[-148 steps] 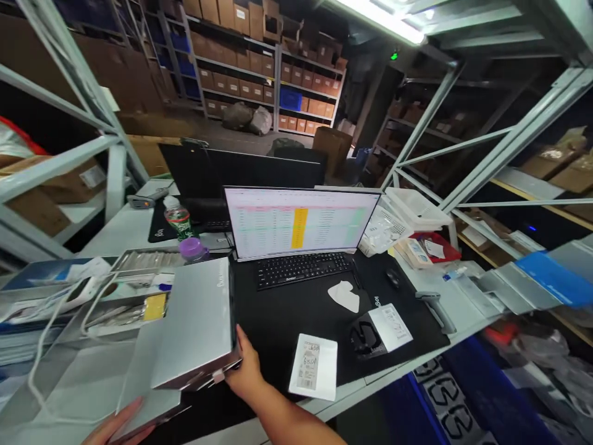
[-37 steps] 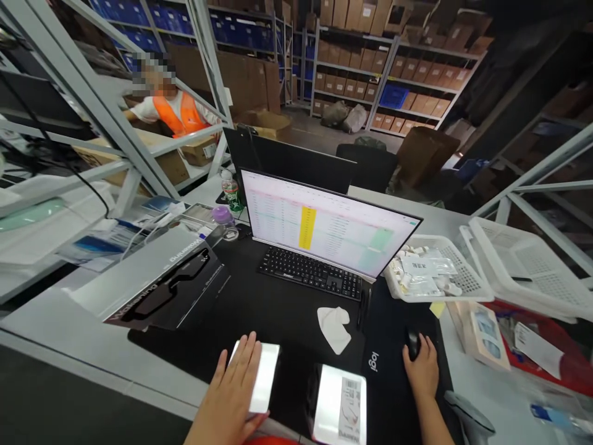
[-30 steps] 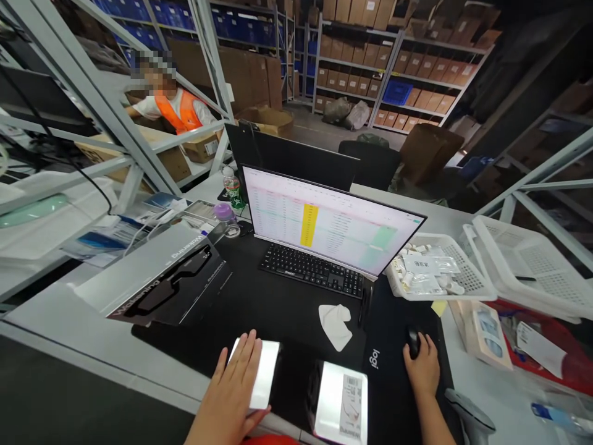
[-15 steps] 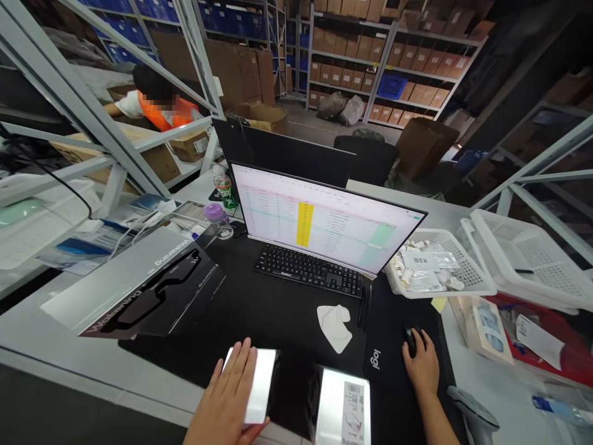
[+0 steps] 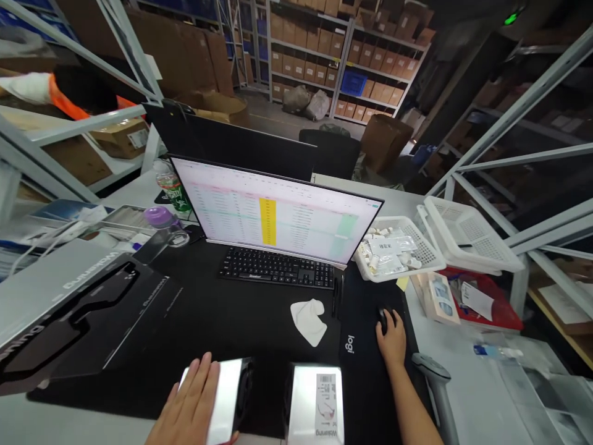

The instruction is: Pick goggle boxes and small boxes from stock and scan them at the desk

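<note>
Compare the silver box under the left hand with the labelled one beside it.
The covered box has the left hand over part of its top; the labelled box has no hand on it. The labelled box shows a printed label, while the covered box's visible top is plain. Both show silver tops and dark sides.

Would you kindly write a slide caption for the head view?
The left hand rests on a silver box while the right hand holds a computer mouse.

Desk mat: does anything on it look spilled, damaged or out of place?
I see no spill or damage. One odd item: an irregular white piece lies loose on the black mat, between the keyboard and the labelled silver box; I can't tell what it is.
</note>
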Action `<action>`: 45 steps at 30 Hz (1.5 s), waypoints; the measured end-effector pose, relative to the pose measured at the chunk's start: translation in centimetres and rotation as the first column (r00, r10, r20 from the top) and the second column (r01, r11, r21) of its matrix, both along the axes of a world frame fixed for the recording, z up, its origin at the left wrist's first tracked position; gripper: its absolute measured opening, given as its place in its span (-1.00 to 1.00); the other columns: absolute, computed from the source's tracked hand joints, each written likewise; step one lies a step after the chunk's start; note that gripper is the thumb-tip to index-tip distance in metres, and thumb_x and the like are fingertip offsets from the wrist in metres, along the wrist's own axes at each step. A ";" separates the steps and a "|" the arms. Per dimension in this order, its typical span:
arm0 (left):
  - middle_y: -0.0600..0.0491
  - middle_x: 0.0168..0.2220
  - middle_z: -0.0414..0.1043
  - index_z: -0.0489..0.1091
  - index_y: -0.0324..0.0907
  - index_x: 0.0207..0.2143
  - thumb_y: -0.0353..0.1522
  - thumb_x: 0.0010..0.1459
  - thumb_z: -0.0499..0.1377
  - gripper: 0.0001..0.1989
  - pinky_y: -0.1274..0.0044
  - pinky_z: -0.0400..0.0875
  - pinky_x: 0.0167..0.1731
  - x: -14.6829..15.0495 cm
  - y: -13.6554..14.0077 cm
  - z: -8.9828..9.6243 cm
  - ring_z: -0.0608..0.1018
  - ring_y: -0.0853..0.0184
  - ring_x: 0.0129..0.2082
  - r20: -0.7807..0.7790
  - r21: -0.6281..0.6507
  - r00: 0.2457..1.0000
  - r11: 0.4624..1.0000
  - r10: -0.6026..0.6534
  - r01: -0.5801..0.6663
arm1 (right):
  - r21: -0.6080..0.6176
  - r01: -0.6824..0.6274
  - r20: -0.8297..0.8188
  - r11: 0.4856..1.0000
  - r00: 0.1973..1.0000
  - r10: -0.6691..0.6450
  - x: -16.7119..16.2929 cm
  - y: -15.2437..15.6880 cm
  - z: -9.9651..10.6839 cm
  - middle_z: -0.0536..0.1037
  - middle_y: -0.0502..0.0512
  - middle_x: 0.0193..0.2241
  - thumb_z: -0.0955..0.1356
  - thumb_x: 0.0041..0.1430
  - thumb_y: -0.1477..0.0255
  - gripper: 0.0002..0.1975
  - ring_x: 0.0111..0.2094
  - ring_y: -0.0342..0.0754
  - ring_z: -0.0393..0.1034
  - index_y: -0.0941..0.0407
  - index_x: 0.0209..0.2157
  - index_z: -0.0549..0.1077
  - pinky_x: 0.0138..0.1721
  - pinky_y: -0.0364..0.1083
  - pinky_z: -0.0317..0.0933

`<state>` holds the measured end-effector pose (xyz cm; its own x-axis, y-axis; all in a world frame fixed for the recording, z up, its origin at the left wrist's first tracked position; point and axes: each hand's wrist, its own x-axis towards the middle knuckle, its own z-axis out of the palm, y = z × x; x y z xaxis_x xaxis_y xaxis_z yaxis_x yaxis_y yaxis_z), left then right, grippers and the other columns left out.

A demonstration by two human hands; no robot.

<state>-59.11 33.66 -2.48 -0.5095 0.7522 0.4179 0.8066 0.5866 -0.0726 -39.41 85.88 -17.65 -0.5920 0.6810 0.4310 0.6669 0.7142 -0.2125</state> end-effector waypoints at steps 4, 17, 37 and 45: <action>-0.40 0.37 0.23 -0.16 -0.41 0.50 -0.02 0.34 -0.03 -0.10 0.14 0.32 0.15 -0.1 0.4 0.4 0.38 -0.19 0.30 -0.001 0.008 1.000 1.000 -0.004 0.004 | -0.002 -0.004 0.007 1.000 1.000 0.004 0.0 0.1 0.0 0.36 0.38 0.22 0.22 0.34 0.23 -0.50 0.13 0.24 0.37 0.16 0.16 0.50 0.11 0.20 0.34; -0.42 0.41 0.13 -0.13 -0.49 0.49 -0.03 0.39 -0.09 -0.14 0.15 0.26 0.16 0.0 0.7 0.7 0.35 -0.23 0.30 0.000 0.003 1.000 1.000 -0.021 0.021 | 0.008 -0.023 0.014 1.000 1.000 0.022 0.0 -0.2 0.2 0.34 0.39 0.25 0.22 0.36 0.26 -0.53 0.13 0.25 0.37 0.16 0.15 0.50 0.10 0.21 0.35; -0.04 0.56 -0.16 -0.26 0.01 0.54 -0.11 0.26 0.15 -0.07 -0.01 0.53 0.15 -0.5 -2.8 0.0 0.24 -0.20 0.42 0.526 0.268 0.850 0.953 -0.024 -0.139 | -0.217 -0.403 0.162 0.889 0.883 0.440 -19.5 -10.7 6.4 0.30 0.41 0.32 0.42 0.29 0.33 -0.45 0.34 0.26 0.12 0.24 0.26 0.42 0.35 0.22 0.08; -0.32 0.55 -0.30 -0.41 -0.13 0.53 -0.25 0.25 0.30 0.08 0.13 0.35 0.31 1.3 -4.5 1.2 0.07 -0.13 0.49 0.635 0.100 0.765 0.971 0.105 -0.217 | -0.223 -0.429 0.103 0.875 0.882 0.459 -20.2 -10.1 4.6 0.21 0.45 0.34 0.34 0.35 0.29 -0.50 0.35 0.35 0.00 0.24 0.22 0.46 0.34 0.35 -0.03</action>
